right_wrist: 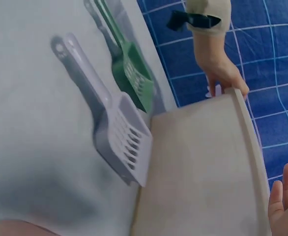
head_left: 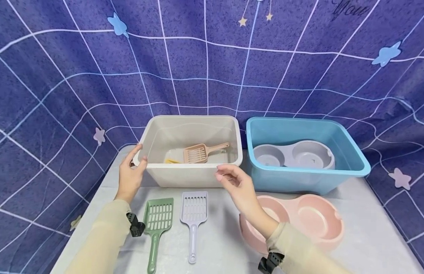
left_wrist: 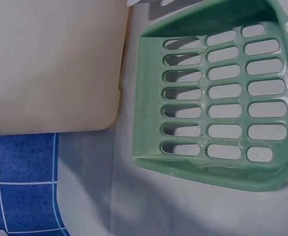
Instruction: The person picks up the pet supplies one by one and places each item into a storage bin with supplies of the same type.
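Note:
My left hand (head_left: 130,176) is at the front left corner of a white bin (head_left: 184,175), thumb and index finger spread about the rim; how firmly they touch is unclear. Near the front right of that rim, my right hand (head_left: 240,190) has loosely bent fingers and nothing in them. Inside the bin lie a tan litter scoop (head_left: 197,154) and a small yellow thing (head_left: 171,161), partly hidden by the front wall. In front of it, a green litter scoop (head_left: 158,217) and a pale lavender litter scoop (head_left: 194,211) lie on the table, handles toward me.
Right of the white bin stands a blue bin (head_left: 301,179) with a grey double pet bowl (head_left: 288,152) in it. A pink double pet bowl (head_left: 325,241) lies in front, partly under my right forearm. A blue patterned curtain (head_left: 198,91) hangs behind the table (head_left: 219,243).

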Available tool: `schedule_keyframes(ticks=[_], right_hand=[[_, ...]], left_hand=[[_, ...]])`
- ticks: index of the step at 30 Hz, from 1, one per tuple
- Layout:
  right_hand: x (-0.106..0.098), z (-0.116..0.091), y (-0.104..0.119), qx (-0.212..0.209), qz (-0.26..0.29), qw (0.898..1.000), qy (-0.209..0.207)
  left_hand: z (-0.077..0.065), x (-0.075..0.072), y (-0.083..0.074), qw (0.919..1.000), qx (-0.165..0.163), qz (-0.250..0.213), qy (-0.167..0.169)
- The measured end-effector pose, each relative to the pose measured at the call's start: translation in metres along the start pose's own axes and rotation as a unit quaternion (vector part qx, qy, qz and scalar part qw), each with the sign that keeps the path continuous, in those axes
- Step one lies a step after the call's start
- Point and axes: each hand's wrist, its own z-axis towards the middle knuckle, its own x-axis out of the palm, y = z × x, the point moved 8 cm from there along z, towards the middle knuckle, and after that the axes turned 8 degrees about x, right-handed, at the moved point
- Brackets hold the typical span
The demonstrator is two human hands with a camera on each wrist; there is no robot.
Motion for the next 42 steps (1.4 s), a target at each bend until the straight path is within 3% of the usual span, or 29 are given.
schedule_keyframes(ticks=[17, 23, 31, 37, 42], right_hand=[[0.01, -0.032, -0.051, 0.078, 0.02, 0.997, 0.018], [0.018, -0.039, -0.068, 0.101, 0.027, 0.994, 0.022], [0.029, -0.051, -0.087, 0.126, 0.029, 0.991, 0.038], [0.038, -0.057, -0.096, 0.134, 0.034, 0.989, 0.054], [0.039, -0.065, -0.106, 0.155, 0.041, 0.986, 0.051]], left_hand=[[0.0, 0.007, 0.001, 0.9999, 0.0, 0.013, 0.012], [0.002, 0.008, -0.001, 0.9997, 0.001, -0.008, 0.024], [-0.001, 0.012, -0.008, 0.9949, -0.002, -0.016, 0.1], [0.001, 0.005, -0.01, 0.9908, 0.002, -0.047, 0.127], [0.0, 0.006, -0.009, 0.9796, 0.01, -0.091, 0.179]])
